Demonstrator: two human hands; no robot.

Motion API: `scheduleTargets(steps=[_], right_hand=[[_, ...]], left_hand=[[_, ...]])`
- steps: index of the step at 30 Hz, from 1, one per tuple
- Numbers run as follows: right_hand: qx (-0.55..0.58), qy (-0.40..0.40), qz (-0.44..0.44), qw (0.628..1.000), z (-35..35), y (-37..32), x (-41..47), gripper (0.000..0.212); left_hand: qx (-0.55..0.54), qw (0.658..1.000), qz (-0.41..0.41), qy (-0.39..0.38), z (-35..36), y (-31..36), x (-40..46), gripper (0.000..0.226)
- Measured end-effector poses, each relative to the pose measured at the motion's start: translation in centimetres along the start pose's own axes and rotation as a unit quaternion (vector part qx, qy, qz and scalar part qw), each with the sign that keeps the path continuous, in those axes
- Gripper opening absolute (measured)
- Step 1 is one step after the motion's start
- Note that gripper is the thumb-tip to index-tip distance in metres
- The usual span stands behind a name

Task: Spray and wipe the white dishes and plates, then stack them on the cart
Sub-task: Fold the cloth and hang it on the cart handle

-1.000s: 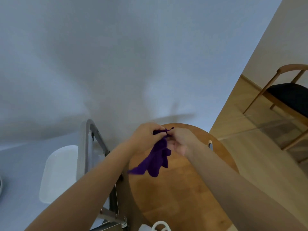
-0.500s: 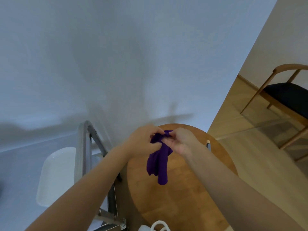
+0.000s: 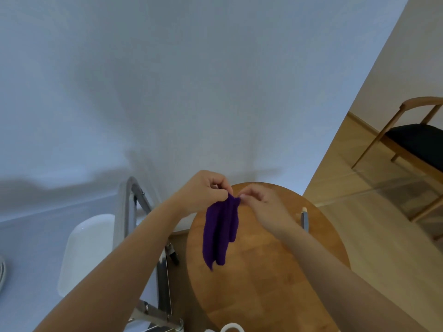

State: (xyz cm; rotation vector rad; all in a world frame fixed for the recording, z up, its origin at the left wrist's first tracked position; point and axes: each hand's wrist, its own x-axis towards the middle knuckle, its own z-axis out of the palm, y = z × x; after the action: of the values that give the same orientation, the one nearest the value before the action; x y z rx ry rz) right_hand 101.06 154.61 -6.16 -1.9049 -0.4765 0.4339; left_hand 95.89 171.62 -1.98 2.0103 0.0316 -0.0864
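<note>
Your left hand and right hand meet far ahead, fingertips pinching, both forearms stretched forward

Legible text: none | labels or brands: none readable | numbers and signs: none readable on any surface in the head view

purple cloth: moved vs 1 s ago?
Yes. The purple cloth has dropped from a bunch slanting toward the cart rail to hanging straight down over the round wooden table, pinched at its top by both hands.
</note>
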Motion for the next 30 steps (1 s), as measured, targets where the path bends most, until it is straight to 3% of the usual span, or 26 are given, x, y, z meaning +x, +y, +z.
scheduleTargets(steps=[2,4,7,9,14,19,23,27,29,30], right_hand=[[0.020,-0.104,0.021,0.994,0.5,-0.3,0.0,0.025],[-0.021,-0.152,0.048,0.987,0.3,-0.1,0.0,0.033],[-0.103,-0.252,0.098,0.957,0.1,1.1,-0.3,0.030],[-0.145,-0.276,0.122,0.942,0.6,1.8,-0.6,0.026],[-0.280,-0.144,0.121,0.941,1.6,2.2,0.1,0.033],[-0.469,-0.082,0.123,0.871,0.1,1.1,0.9,0.005],[-0.524,-0.008,0.134,0.841,-1.3,-0.2,1.6,0.017],[-0.577,0.001,0.119,0.808,-1.8,-1.0,2.0,0.025],[-0.563,-0.010,0.108,0.819,-2.2,-1.4,2.1,0.024],[-0.530,-0.013,0.104,0.841,-2.5,-1.6,2.3,0.024]], left_hand=[[0.024,1.000,-0.006,-0.015,-0.6,0.5,0.1,0.034],[0.058,0.998,-0.013,-0.013,-1.1,0.9,0.0,0.034],[0.054,0.997,-0.020,0.041,-1.6,1.1,-0.2,0.034],[0.039,0.998,-0.020,0.052,-1.8,1.2,-0.4,0.034],[0.090,0.995,-0.026,0.013,-1.6,1.0,-1.0,0.037],[0.180,0.983,-0.029,0.003,-1.6,-0.2,-1.0,0.034],[0.201,0.979,-0.021,0.016,-1.8,-0.8,-0.8,0.030],[0.229,0.973,-0.015,0.009,-1.9,-0.8,-0.4,0.025],[0.244,0.969,-0.021,0.019,-2.0,-1.2,-0.2,0.023],[0.248,0.968,-0.027,0.029,-2.2,-1.5,-0.2,0.022]])
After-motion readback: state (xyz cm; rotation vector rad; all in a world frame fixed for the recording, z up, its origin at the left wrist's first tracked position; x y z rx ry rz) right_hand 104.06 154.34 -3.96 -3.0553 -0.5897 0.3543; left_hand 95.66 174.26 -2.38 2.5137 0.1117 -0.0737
